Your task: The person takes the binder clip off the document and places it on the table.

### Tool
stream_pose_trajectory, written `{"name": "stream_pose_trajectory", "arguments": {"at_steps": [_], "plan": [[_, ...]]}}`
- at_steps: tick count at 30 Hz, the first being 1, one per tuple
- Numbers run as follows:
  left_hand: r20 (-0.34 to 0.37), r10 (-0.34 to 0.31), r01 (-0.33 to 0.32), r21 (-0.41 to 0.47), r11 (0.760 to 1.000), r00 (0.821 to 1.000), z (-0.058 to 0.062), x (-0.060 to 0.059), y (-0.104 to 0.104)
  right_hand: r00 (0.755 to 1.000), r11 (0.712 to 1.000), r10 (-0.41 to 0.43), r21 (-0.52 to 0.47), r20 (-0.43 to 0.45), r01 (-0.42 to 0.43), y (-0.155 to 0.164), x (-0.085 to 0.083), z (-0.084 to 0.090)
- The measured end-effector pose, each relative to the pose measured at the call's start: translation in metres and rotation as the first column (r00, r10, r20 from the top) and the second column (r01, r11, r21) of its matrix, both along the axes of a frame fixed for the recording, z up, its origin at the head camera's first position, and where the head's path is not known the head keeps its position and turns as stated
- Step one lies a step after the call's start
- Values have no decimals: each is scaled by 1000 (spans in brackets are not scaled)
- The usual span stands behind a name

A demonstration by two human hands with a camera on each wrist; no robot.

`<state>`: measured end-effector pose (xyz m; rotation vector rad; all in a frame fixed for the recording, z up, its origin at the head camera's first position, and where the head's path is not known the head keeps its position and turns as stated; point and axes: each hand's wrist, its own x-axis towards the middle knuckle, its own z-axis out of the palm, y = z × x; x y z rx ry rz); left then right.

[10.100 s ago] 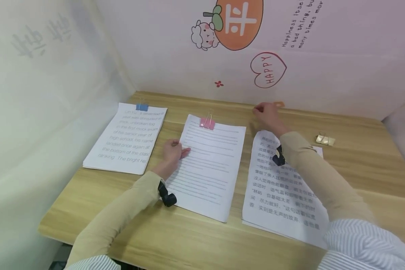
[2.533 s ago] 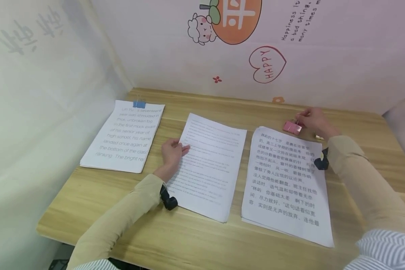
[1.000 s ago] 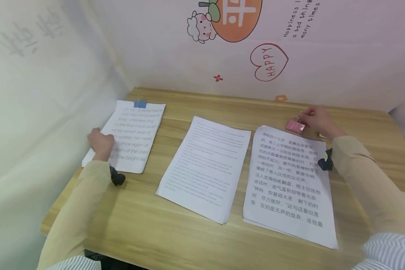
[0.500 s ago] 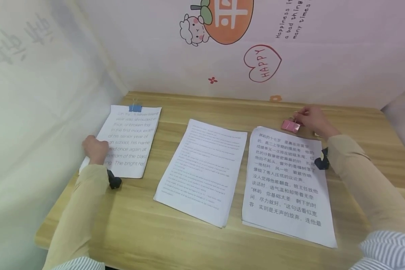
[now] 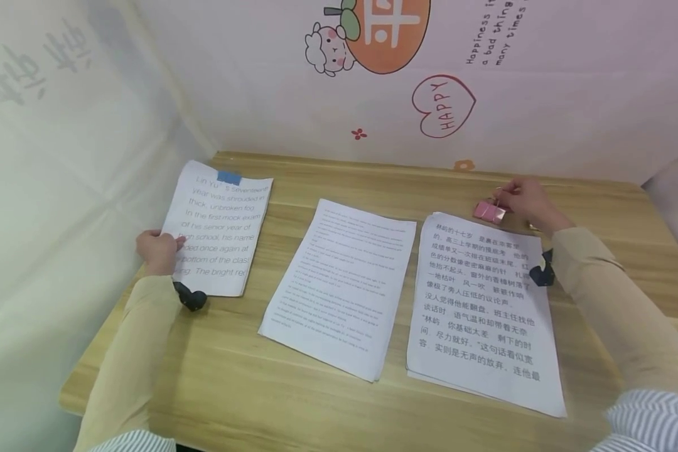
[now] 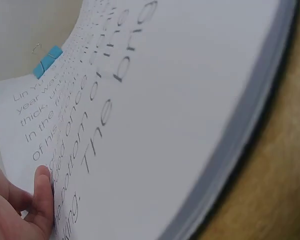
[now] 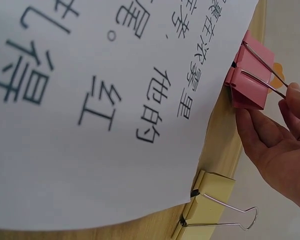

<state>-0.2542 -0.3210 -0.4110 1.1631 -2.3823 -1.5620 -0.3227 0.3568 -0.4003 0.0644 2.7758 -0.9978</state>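
Observation:
My left hand (image 5: 158, 252) grips the left edge of a paper stack (image 5: 217, 235) with large English print, its left side raised and bowed. A blue binder clip (image 5: 228, 178) is on that stack's top edge, its wire handle up in the left wrist view. My right hand (image 5: 527, 202) pinches the wire handles of a pink binder clip (image 7: 252, 75) beyond the top edge of the Chinese-print stack (image 5: 480, 307). Between the two stacks lies a third one (image 5: 339, 289) in small print, with no clip on it.
A yellow binder clip (image 7: 210, 205) lies close by the Chinese-print stack's top right corner, mostly hidden behind my right hand in the head view. The wooden table (image 5: 215, 370) meets a decorated wall (image 5: 294, 107) at the back and a white side wall (image 5: 79, 188) at left.
The pink clip has come off the middle stack and moved right in my right hand. My left hand has left the middle stack for the left one, whose left edge has risen.

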Motion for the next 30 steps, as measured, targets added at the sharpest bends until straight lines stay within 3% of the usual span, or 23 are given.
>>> {"name": "stream_pose_trajectory", "arguments": {"at_steps": [8,12,16,22,30], "plan": [[-8,69,-67,143,987,998,-1,-2,0,1000,1000,11,-21,-12,-12,2,2,-1],[-17,77,-73,174,982,997,-2,0,4,1000,1000,8,-26,5,-8,2,1,5],[-34,91,-82,202,976,995,-3,2,8,996,998,-38,-47,-78,34,-3,-1,15],[-86,118,-93,250,964,989,-5,3,16,972,994,-108,-39,-209,102,-20,-8,33],[-131,115,-79,253,964,985,-10,3,28,981,993,-105,-71,-165,95,-61,-16,44]]}}
